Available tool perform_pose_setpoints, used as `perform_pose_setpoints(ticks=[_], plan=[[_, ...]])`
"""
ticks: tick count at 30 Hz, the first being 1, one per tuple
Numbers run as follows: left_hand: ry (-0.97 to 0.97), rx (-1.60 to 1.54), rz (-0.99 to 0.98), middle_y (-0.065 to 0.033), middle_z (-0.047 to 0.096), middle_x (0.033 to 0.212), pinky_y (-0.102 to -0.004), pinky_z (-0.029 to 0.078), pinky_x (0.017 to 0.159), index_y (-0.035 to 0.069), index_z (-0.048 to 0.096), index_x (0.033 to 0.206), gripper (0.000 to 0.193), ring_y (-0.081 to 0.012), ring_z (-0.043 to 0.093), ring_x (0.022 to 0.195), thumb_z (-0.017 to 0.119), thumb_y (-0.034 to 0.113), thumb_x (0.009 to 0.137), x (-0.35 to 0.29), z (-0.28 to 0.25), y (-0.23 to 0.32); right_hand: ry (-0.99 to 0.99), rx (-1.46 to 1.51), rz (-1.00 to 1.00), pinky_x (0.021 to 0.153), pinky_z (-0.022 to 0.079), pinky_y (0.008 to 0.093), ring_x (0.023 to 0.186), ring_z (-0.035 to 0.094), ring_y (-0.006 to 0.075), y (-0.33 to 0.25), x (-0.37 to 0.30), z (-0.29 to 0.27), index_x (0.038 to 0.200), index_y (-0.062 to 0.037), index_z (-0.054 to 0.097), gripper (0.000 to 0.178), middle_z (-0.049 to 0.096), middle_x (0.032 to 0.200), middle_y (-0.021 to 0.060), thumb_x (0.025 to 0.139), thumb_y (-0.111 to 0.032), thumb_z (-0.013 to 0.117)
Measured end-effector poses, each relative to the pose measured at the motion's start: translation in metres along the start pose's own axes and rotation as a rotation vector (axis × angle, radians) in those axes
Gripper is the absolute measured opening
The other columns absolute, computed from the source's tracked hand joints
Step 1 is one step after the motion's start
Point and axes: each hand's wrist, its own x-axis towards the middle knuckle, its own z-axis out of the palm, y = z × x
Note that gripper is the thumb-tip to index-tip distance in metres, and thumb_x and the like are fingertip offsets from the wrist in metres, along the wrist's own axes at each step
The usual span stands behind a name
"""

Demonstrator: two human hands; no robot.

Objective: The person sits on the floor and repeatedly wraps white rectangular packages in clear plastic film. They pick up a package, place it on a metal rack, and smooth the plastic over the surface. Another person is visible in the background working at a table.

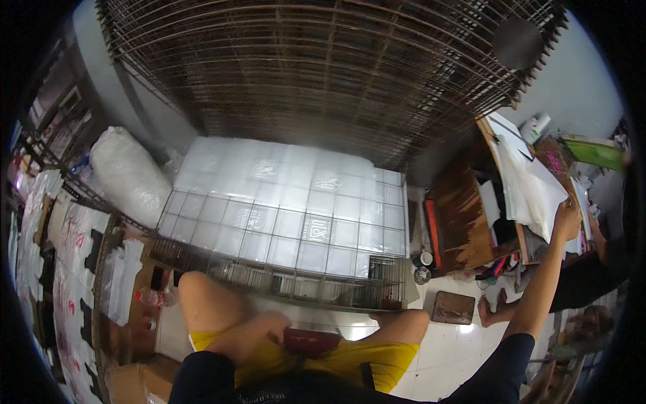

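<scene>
At the far right my right hand [568, 221] is closed on the near corner of some limp, whitish translucent plastic sheets [528, 185], which lie over a wooden table. My left hand [272, 326] is low over my lap, beside a dark red flat thing [311, 342] between my thighs; it is blurred, and its fingers do not show clearly. In front of my knees lies a wire rack [289, 259] bearing several clear plastic sheets with white print [289, 195], laid out in overlapping rows.
Beyond it a tall stack of brown wire racks [303, 67] leans overhead. On the left are a stuffed clear bag [128, 175] and wrapped stacks [74, 269]. A wooden cabinet [464, 215], a brown footrest-like block [453, 308] and another person's bare feet [494, 308] are at the right.
</scene>
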Motion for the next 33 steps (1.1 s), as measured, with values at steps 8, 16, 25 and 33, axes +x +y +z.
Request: perform_pose_setpoints(ticks=[8, 16, 25, 33], plan=[[0.048, 0.11, -0.026, -0.0113, 0.063, 0.103, -0.0396, 0.047, 0.08, 0.009, 0.062, 0.105, 0.078, -0.0271, 0.059, 0.099, 0.08, 0.059, 0.048, -0.007, 0.003, 0.006, -0.039, 0.653, 0.125, 0.056, 0.044, 0.0288, 0.055, 0.055, 0.0166, 0.009, 0.106, -0.061, 0.067, 0.0013, 0.063, 0.028, 0.059, 0.061, 0.0094, 0.072, -0.025, 0.054], [0.063, 0.06, 0.056, -0.0132, 0.06, 0.11, -0.041, 0.046, 0.084, 0.008, 0.058, 0.112, 0.086, -0.0293, 0.056, 0.105, 0.079, 0.061, 0.047, -0.037, -0.011, 0.028, -0.294, 0.913, -0.167, 0.051, 0.038, 0.0226, 0.058, 0.047, 0.0092, -0.083, 0.107, -0.2, 0.114, -0.0017, 0.055, 0.038, 0.052, 0.076, 0.0015, 0.077, -0.009, 0.054], [0.29, 0.183, -0.07, -0.008, 0.067, 0.1, -0.039, 0.05, 0.077, 0.009, 0.069, 0.096, 0.053, -0.0246, 0.064, 0.093, 0.079, 0.04, 0.054, -0.005, 0.008, 0.007, -0.776, 0.917, -0.737, 0.078, 0.044, 0.0246, 0.09, 0.055, 0.0149, -0.233, -0.021, -0.265, 0.108, -0.0036, 0.057, 0.046, 0.057, 0.108, 0.0096, 0.066, 0.006, 0.04], [0.379, 0.109, -0.031, -0.0053, 0.067, 0.102, -0.0387, 0.05, 0.075, 0.012, 0.07, 0.1, 0.052, -0.025, 0.064, 0.093, 0.081, 0.038, 0.057, -0.012, 0.021, 0.016, -1.328, 1.015, -1.252, 0.07, 0.047, 0.0308, 0.073, 0.06, 0.022, -0.38, -0.189, -0.362, 0.102, 0.0017, 0.064, 0.044, 0.065, 0.091, 0.0151, 0.062, 0.004, 0.046]])
